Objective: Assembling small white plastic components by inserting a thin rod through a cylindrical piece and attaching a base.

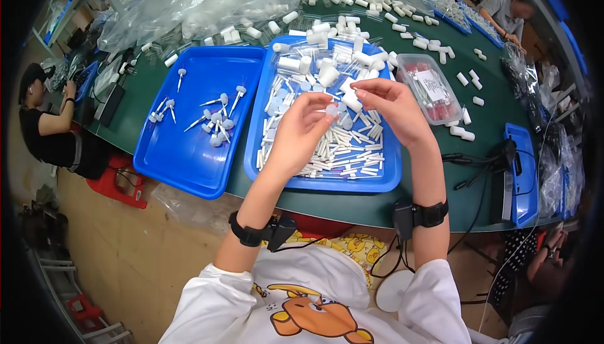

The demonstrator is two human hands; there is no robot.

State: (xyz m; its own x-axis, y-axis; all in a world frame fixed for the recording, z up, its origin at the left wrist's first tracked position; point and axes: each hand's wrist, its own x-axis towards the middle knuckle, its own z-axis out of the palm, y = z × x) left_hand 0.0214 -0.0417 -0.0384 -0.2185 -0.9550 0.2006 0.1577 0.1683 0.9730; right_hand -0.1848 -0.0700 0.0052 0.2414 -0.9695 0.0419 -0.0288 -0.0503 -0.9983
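Both of my hands are raised over the right-hand blue tray. My left hand pinches a small whitish disc between thumb and fingertips. A little to the right, my right hand has its thumb and forefinger closed; what they hold is too small to make out. Beneath them the tray carries many thin white sticks, white foam-like cylinders and pale discs. In the left-hand blue tray lie several assembled pieces, each a thin white stem with a pale disc head.
A clear plastic box with red contents and a paper label stands right of the trays. White cylinders lie scattered over the green table. Plastic bags cover the back left. Black cables run at right. Other people work around the table.
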